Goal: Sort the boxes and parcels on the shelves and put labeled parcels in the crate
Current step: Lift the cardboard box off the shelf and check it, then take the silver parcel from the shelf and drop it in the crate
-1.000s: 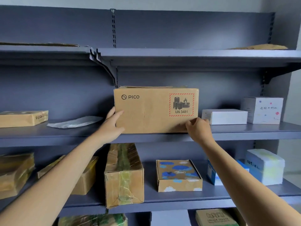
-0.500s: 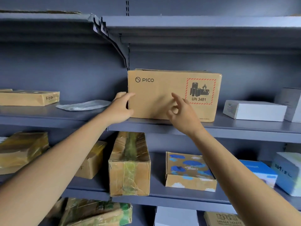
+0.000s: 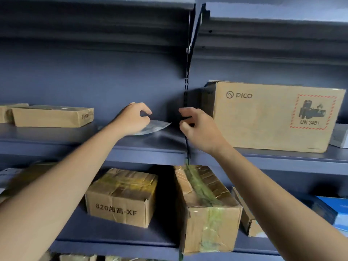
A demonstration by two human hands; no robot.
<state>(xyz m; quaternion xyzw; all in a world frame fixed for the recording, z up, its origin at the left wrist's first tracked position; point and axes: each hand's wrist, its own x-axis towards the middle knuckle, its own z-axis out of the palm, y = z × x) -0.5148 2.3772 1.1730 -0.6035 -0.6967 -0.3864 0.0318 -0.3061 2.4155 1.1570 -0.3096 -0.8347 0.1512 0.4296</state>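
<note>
A flat grey plastic mailer [image 3: 158, 126] lies on the middle shelf [image 3: 150, 147]. My left hand [image 3: 132, 118] is over its left end with loosely curled fingers; thumb and forefinger are apart and pinch nothing. My right hand [image 3: 198, 129] hovers just right of the mailer, in front of the shelf upright, fingers loosely curled and holding nothing. The brown PICO box [image 3: 263, 117] with a red-framed battery label stands upright on the same shelf, right of my right hand and apart from it. No crate is in view.
A low brown box [image 3: 50, 117] lies at the left of the middle shelf. On the shelf below stand a taped box marked 820 [image 3: 122, 198], a long taped box [image 3: 205, 208] and a blue box [image 3: 333, 211]. A white box edge [image 3: 339, 137] shows far right.
Both hands have left the PICO box and moved left. The left hand now reaches over the grey mailer. The view has swung left, so the PICO box sits at the right.
</note>
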